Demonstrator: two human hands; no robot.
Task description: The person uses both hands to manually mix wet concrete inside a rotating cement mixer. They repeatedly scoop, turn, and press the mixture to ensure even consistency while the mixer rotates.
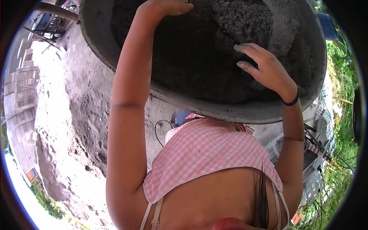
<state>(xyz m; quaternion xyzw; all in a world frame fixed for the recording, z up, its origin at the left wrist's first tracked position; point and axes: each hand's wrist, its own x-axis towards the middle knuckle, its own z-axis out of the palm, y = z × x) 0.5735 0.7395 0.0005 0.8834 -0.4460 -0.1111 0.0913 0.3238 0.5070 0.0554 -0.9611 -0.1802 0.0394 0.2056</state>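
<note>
Closest is a pink-checked top [207, 143], beside a tub [230, 114] of grey powder [245, 21]. Over it, the right hand [266, 65] holds thumb and fingers apart; whether the left hand's [166, 7] are spread, I cannot tell.

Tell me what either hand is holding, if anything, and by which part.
The right hand holds nothing visible; it is open over the large basin. The left hand is partly out of frame, so its hold cannot be told.
</note>
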